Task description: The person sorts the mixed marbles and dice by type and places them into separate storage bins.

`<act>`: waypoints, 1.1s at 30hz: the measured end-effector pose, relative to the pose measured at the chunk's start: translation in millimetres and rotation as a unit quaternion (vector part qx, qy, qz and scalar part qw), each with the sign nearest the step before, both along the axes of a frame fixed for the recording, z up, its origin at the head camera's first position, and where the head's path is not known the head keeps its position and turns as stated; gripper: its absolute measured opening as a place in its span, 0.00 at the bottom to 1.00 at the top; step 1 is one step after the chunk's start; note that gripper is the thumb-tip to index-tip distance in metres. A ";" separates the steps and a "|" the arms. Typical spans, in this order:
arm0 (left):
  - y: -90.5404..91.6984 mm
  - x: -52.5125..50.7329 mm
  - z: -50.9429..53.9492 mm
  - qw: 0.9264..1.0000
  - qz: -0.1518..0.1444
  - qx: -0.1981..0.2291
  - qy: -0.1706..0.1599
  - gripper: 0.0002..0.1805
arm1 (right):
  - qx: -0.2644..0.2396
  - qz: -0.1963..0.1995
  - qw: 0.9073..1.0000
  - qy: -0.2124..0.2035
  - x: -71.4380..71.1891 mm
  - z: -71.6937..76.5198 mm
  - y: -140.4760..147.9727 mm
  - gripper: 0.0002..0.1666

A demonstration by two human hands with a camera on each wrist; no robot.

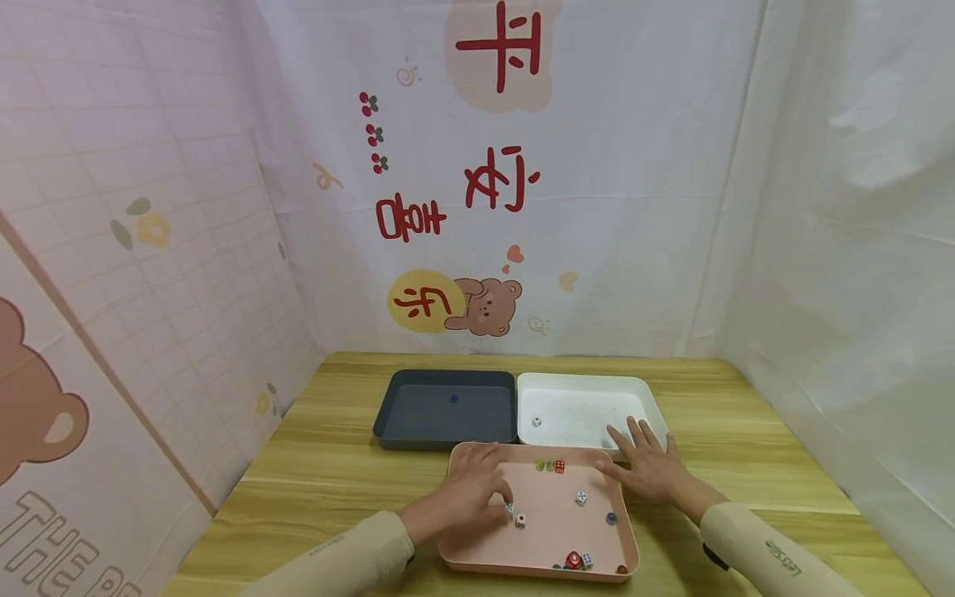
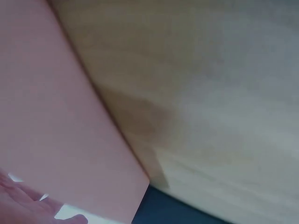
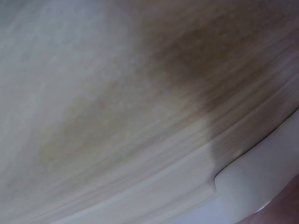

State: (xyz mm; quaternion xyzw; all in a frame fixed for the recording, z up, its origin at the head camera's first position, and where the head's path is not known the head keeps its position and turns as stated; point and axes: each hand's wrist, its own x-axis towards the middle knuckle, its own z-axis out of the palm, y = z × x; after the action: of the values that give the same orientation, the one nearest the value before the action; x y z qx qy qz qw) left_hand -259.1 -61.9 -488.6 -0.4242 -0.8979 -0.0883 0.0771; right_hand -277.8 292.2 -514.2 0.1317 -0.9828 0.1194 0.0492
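Over the left side of the pink tray [image 1: 537, 543], my left hand [image 1: 468, 496] reaches down with bent fingers. Its thumb and index fingertips close around a white die [image 1: 510, 507]. Right beside them is another white die with a red dot [image 1: 521, 520]. My right hand [image 1: 652, 468] has its fingers spread over the near right corner of the white tray [image 1: 652, 406], beside the pink tray's far right corner, and grips nothing. Part of the left hand [image 2: 28, 205] shows at the lower left of the left wrist view, its fingertips out of sight.
Inside the pink tray are a white die [image 1: 581, 498], a blue piece [image 1: 611, 518], a red die [image 1: 559, 467] beside small green pieces, and a near-edge cluster with a red piece [image 1: 573, 560]. A dark tray [image 1: 384, 414] holds a blue die [image 1: 453, 399]; one white die [image 1: 536, 421] lies in the white tray.
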 end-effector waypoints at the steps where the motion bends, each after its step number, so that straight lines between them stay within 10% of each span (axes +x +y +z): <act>1: -0.1 -1.0 2.5 1.000 0.005 0.002 -0.005 0.05 | -0.001 0.000 1.000 -0.002 0.1 0.1 -0.1 0.48; 17: 15.5 -45.1 39.4 0.997 0.068 0.004 -0.029 0.08 | -0.010 0.000 1.000 -0.006 1.9 2.4 -0.6 0.48; 33: 48.6 -94.3 52.6 0.991 0.130 -0.005 -0.025 0.09 | -0.011 0.004 1.000 -0.010 2.4 3.3 -2.7 0.47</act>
State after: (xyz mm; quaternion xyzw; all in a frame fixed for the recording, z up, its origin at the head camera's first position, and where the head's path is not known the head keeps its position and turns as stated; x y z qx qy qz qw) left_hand -353.4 -13.4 -436.1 -0.3022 -0.9474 -0.0839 0.0633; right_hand -275.4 289.5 -510.9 0.1335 -0.9814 0.1321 0.0399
